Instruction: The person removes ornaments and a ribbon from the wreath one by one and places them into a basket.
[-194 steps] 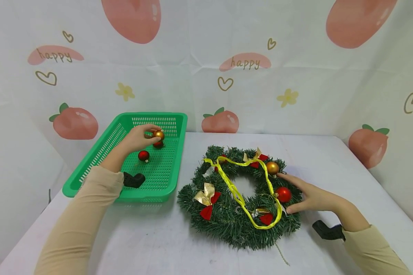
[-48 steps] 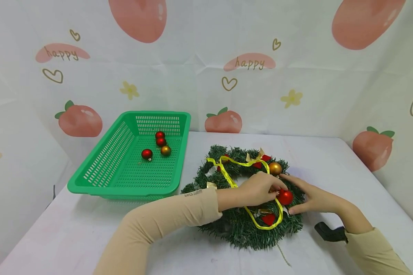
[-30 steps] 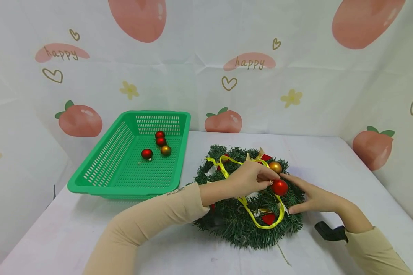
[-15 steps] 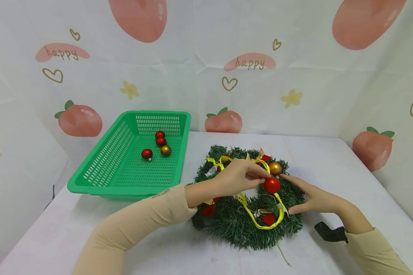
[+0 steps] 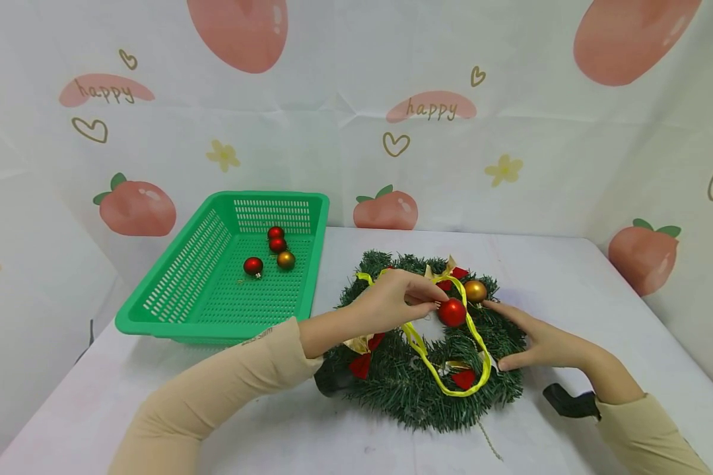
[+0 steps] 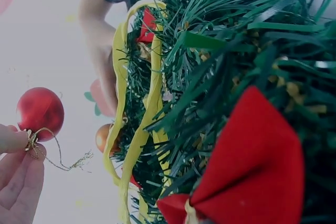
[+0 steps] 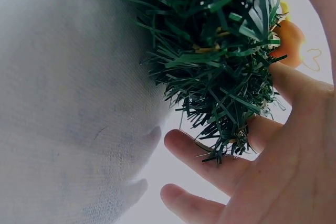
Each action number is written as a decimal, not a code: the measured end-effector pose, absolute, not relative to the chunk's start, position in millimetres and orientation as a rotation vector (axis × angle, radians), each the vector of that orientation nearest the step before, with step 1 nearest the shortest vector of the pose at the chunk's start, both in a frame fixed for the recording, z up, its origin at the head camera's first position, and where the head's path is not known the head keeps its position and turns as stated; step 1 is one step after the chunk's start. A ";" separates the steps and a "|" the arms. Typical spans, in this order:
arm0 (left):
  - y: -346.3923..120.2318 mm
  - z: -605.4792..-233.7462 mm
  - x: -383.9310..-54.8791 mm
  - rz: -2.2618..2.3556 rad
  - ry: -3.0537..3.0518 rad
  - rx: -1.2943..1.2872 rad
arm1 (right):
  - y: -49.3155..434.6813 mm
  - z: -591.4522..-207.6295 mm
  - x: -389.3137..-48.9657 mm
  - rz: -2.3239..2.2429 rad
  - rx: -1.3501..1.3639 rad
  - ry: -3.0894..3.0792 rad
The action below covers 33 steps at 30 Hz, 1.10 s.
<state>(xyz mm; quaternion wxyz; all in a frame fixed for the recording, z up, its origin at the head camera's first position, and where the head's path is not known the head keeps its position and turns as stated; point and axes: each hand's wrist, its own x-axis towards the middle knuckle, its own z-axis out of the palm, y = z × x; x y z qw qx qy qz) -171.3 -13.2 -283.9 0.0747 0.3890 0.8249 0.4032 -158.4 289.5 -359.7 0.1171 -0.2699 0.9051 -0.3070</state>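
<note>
My left hand point(image 5: 386, 303) pinches a shiny red Christmas bauble point(image 5: 452, 312) by its gold cap, over the wreath's centre hole. In the left wrist view, a thin gold loop point(image 6: 54, 148) trails from the cap of that bauble. Beneath lies a green tinsel wreath point(image 5: 416, 396) with red and gold bows and a loose yellow ribbon point(image 5: 475, 330) across it. At its right edge, my right hand point(image 5: 543, 340) rests with fingers and thumb spread. A gold bauble point(image 5: 475, 291) sits near that hand's index finger. In the right wrist view, several straight fingers point(image 7: 205, 163) reach under the tinsel edge.
A green plastic basket point(image 5: 125, 320) stands on the left, holding several red baubles point(image 5: 253, 266) and a gold bauble point(image 5: 286, 260). A printed white cloth point(image 5: 344, 158) hangs behind the white table point(image 5: 546, 277). A thin pale string point(image 5: 488, 441) pokes out from the wreath's front.
The left hand went from holding a gold bauble in the basket to the red bauble on the wreath's right side, then lifted it and carried it left. The right hand stayed put.
</note>
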 end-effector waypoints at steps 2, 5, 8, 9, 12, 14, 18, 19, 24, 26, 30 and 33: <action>-15.6 -283.1 -170.9 1.202 2.484 1.161 | 289.3 -359.7 -158.2 -0.903 -0.789 2.647; -19.2 -282.6 -170.4 1.202 2.492 1.158 | 289.0 -359.3 -158.1 -0.911 -0.787 2.639; -22.9 -281.6 -169.6 1.207 2.498 1.159 | 288.9 -359.1 -158.1 -0.914 -0.785 2.631; -24.2 -281.2 -169.3 1.211 2.498 1.156 | 289.0 -359.1 -158.1 -0.913 -0.784 2.629; -27.9 -279.9 -168.8 1.230 2.501 1.164 | 289.3 -358.9 -158.1 -0.913 -0.773 2.623; -30.4 -278.7 -168.4 1.240 2.507 1.164 | 289.7 -358.6 -158.0 -0.911 -0.763 2.620; -35.2 -276.8 -168.0 1.262 2.513 1.157 | 290.0 -358.0 -157.8 -0.909 -0.758 2.619; -36.4 -276.7 -168.2 1.269 2.508 1.154 | 289.9 -357.9 -157.8 -0.907 -0.759 2.621; -42.2 -276.8 -169.6 1.309 2.481 1.135 | 289.2 -357.6 -158.1 -0.902 -0.773 2.627; -44.8 -276.5 -169.9 1.324 2.481 1.124 | 288.9 -357.3 -158.0 -0.903 -0.774 2.625; -50.0 -275.7 -170.5 1.345 2.496 1.113 | 288.4 -356.4 -157.6 -0.906 -0.778 2.622; -54.0 -274.5 -170.5 1.346 2.511 1.101 | 288.2 -355.8 -157.3 -0.909 -0.780 2.619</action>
